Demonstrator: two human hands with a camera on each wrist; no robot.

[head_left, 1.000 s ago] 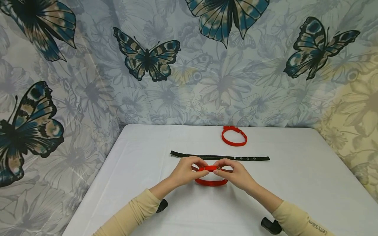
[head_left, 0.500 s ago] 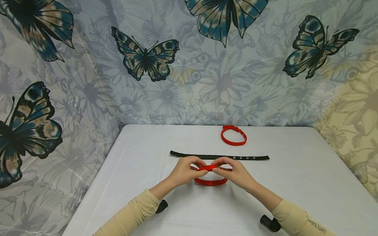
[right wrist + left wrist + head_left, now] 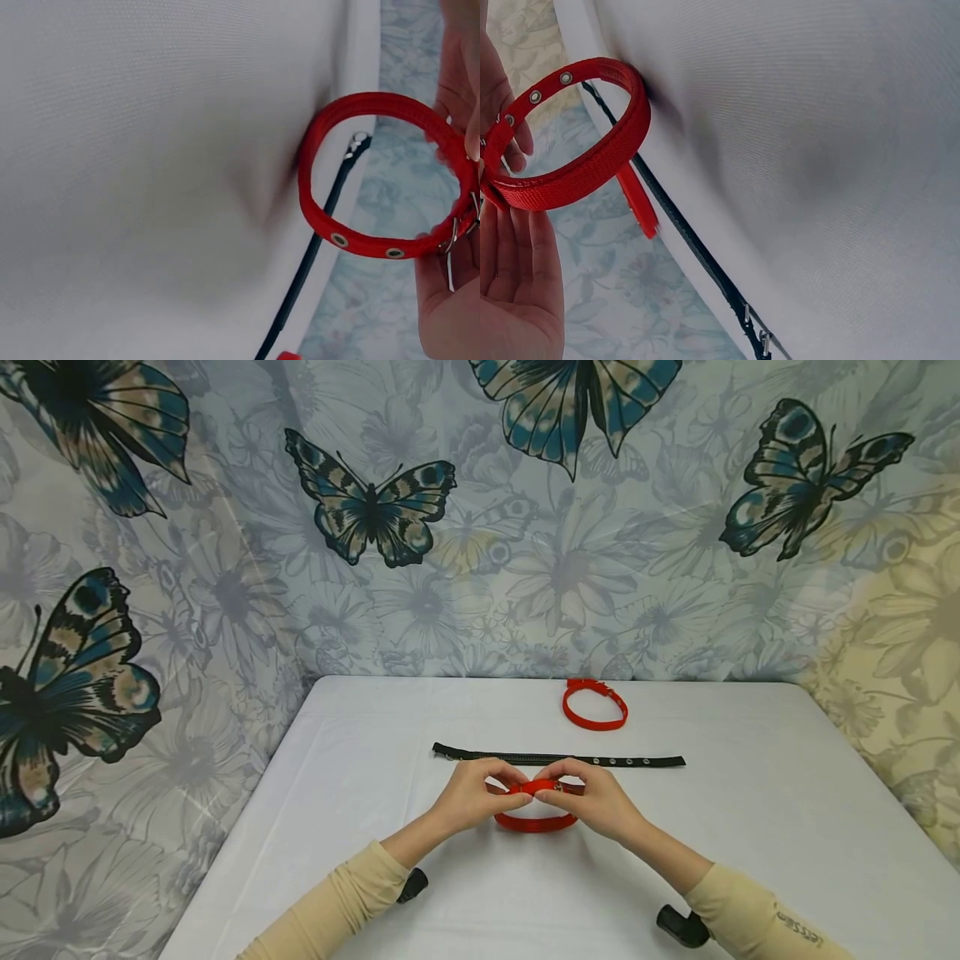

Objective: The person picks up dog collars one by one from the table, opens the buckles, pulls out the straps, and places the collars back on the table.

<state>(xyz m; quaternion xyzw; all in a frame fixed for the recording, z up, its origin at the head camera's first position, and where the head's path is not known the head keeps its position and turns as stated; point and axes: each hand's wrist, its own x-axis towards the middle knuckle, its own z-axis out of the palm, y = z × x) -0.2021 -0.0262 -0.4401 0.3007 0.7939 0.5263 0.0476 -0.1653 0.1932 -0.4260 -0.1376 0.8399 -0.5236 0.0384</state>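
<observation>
A red collar [image 3: 535, 825], bent into a ring, is held between both hands over the near middle of the table. My left hand [image 3: 467, 795] pinches the collar's upper band between thumb and fingers. Opposite it, my right hand [image 3: 602, 803] pinches the band beside the metal buckle [image 3: 558, 787]. The thumb tips nearly meet. In the left wrist view, metal-rimmed holes show along the red collar [image 3: 577, 189]. The right wrist view has the ring of the collar [image 3: 324, 169] standing on edge, its buckled part partly hidden by fingers.
Just beyond the hands, a black collar [image 3: 637, 763] lies stretched out flat, with eyelets toward its right end. A second red collar [image 3: 596, 725], fastened into a ring, sits at the table's back edge. Patterned fabric [image 3: 420, 610] hangs behind the white table [image 3: 360, 718].
The right thumb has shifted slightly left, closer to the left thumb. Both hands keep hold of the red collar, and the other collars have stayed in place.
</observation>
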